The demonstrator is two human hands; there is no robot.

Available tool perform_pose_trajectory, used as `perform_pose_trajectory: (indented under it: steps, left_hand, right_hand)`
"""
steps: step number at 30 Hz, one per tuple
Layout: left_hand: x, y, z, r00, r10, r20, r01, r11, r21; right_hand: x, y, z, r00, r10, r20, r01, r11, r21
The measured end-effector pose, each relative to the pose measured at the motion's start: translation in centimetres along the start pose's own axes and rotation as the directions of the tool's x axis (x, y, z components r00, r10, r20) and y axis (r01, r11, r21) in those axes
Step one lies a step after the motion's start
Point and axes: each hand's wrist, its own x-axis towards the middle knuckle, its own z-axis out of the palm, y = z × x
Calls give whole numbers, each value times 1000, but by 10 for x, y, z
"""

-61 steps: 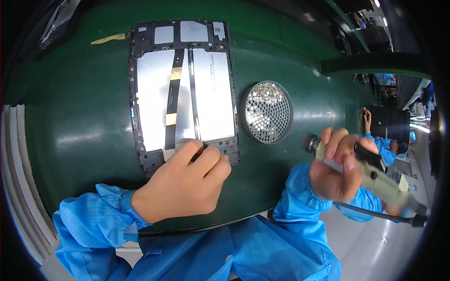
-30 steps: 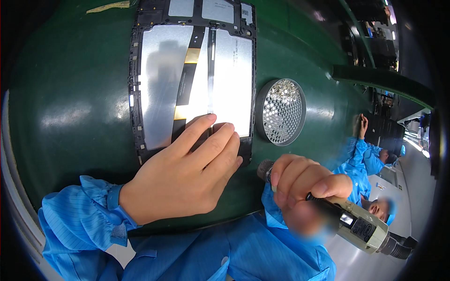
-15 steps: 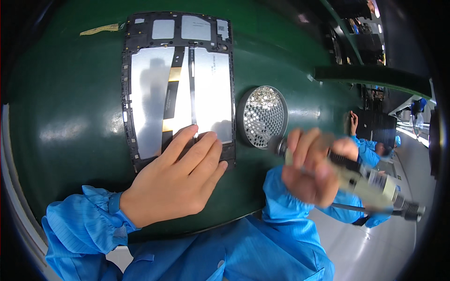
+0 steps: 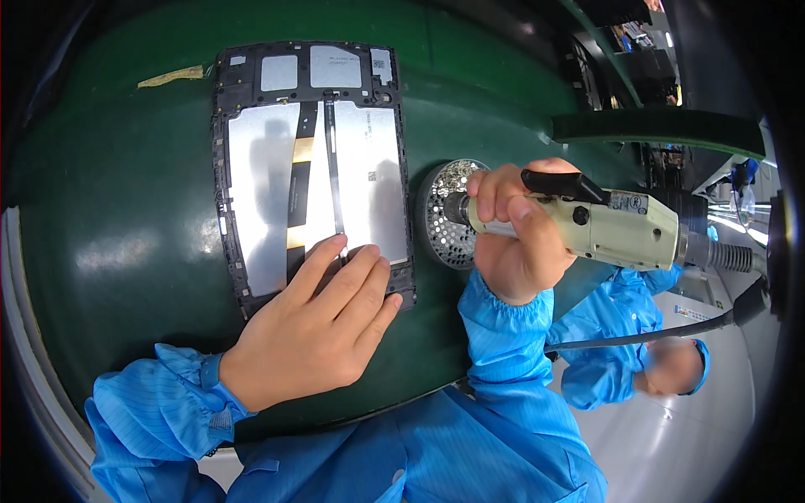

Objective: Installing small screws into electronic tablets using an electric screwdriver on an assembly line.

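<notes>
A tablet frame (image 4: 369, 180) with a black border, silver plates and dark ribbon cables lies flat in front of me. My left hand (image 4: 314, 331) rests palm down on its near end, fingers stretched out over the cables and the lower edge. My right hand (image 4: 524, 230) is wrapped round a cream electric screwdriver (image 4: 629, 230) with a black lever, held nearly level. The tool's dark nose is over a round dish of small screws (image 4: 444, 239), just right of the frame. The bit's tip is hidden, so I cannot tell whether it touches a screw.
A green mat (image 4: 126, 293) covers the bench. A yellowish strip (image 4: 172, 77) lies beyond the frame's far left corner. The screwdriver's cable (image 4: 646, 335) runs down at the right. A co-worker in blue (image 4: 608, 323) is beyond, and a dark green bar (image 4: 654, 132) stands at far right.
My right hand has brought the screwdriver up and left, its nose now over the screw dish. The left hand stays on the frame. The view has shifted slightly, and the co-worker shows more.
</notes>
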Motion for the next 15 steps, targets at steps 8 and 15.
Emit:
perform_pose_trajectory:
  steps: [8, 15]
  left_hand:
    - [1, -1, 0, 1000, -10, 11, 10, 1000, 5]
    - [0, 1, 0, 1000, -18, 4, 18, 1000, 17]
  right_hand:
    - [1, 4, 1, 999, 30, -20, -30, 999, -19]
    - [3, 2, 1, 999, 32, -7, -32, 999, -19]
